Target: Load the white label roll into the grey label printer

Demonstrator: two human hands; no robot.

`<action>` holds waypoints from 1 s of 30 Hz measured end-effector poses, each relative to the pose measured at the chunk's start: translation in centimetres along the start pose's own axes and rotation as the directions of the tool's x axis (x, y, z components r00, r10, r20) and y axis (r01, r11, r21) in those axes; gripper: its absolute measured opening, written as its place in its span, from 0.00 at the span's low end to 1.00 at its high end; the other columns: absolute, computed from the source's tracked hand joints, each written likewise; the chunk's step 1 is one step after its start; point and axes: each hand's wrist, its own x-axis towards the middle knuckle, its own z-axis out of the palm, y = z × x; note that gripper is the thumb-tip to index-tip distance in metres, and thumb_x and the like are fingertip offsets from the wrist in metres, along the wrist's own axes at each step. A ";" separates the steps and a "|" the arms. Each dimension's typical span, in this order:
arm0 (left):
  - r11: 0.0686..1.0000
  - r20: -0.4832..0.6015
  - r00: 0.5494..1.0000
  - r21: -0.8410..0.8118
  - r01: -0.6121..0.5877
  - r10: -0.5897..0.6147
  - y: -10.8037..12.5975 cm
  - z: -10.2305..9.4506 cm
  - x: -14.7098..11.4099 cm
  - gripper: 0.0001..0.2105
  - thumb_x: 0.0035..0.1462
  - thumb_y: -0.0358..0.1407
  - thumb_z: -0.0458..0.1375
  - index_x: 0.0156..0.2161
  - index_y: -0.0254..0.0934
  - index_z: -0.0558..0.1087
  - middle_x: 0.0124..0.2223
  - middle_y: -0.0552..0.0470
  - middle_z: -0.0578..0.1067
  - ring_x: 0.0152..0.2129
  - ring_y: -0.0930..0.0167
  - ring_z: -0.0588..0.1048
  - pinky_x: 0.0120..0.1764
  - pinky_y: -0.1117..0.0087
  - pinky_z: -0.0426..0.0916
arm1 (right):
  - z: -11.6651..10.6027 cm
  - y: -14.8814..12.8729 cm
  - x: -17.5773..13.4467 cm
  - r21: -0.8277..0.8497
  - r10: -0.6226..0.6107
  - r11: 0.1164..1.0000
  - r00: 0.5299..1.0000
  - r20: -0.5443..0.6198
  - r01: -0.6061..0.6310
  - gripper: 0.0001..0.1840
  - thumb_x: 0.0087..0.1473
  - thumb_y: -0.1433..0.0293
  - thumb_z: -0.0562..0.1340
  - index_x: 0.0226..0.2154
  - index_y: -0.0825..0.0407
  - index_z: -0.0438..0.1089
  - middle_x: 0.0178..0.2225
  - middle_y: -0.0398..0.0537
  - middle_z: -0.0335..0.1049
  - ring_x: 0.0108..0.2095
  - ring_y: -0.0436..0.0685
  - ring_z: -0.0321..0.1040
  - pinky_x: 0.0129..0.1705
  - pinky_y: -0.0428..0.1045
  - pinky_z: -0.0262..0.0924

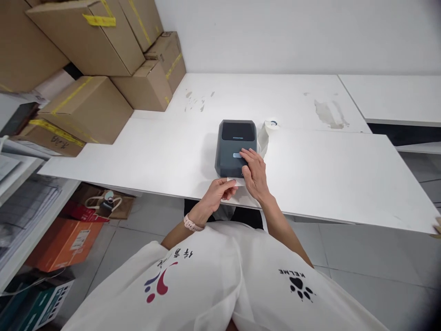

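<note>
A dark grey label printer stands on the white table, its near side close to the table's front edge. My left hand pinches a small white label that sticks out at the printer's front. On the printer's right front part rests my right hand, fingers stretched over the top beside a light button and thumb near the front edge. Behind the printer's right side a roll of white label paper sits on the table, with a strip of paper hanging toward the printer.
Cardboard boxes with yellow tape are stacked at the table's left end. The white table reaches far right, with grey stains near the wall. Below on the left are a shelf and an orange box on the floor.
</note>
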 end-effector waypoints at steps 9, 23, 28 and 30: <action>0.961 -0.175 0.949 0.131 -0.243 0.264 -0.6 -1.4 -0.4 0.21 0.56 0.52 0.60 0.24 0.35 0.75 0.21 0.55 0.70 0.16 0.79 0.65 0.22 0.73 0.56 | -1.1 -1.0 1.1 -0.310 0.027 0.951 0.999 0.042 -0.013 0.20 0.70 0.58 0.51 0.55 0.42 0.71 0.63 0.43 0.68 0.69 0.63 0.52 0.71 0.66 0.30; 0.903 -0.449 0.787 0.281 -0.324 0.423 1.3 -5.6 4.1 0.15 0.55 0.42 0.59 0.47 0.39 0.74 0.46 0.46 0.78 0.39 0.70 0.76 0.38 0.70 0.69 | -2.5 -0.5 6.7 -0.099 -0.092 0.992 0.983 -0.159 0.077 0.36 0.68 0.48 0.35 0.73 0.41 0.28 0.75 0.53 0.30 0.74 0.68 0.33 0.68 0.71 0.44; 0.869 -0.327 0.863 0.445 -0.219 0.385 3.0 -4.9 8.2 0.30 0.53 0.44 0.62 0.61 0.42 0.65 0.62 0.41 0.70 0.58 0.59 0.70 0.50 0.63 0.68 | -3.5 0.2 16.4 -0.085 -0.100 0.993 0.951 -0.291 0.079 0.35 0.69 0.50 0.31 0.73 0.41 0.25 0.74 0.50 0.36 0.74 0.62 0.36 0.70 0.67 0.45; 0.857 -0.310 0.882 0.486 -0.175 0.355 3.8 -4.6 9.4 0.34 0.52 0.44 0.63 0.63 0.43 0.63 0.62 0.40 0.71 0.56 0.57 0.72 0.48 0.62 0.69 | -3.6 1.2 19.4 -0.087 -0.090 0.994 0.956 -0.279 0.068 0.36 0.69 0.49 0.32 0.73 0.42 0.27 0.74 0.49 0.37 0.74 0.60 0.37 0.70 0.66 0.45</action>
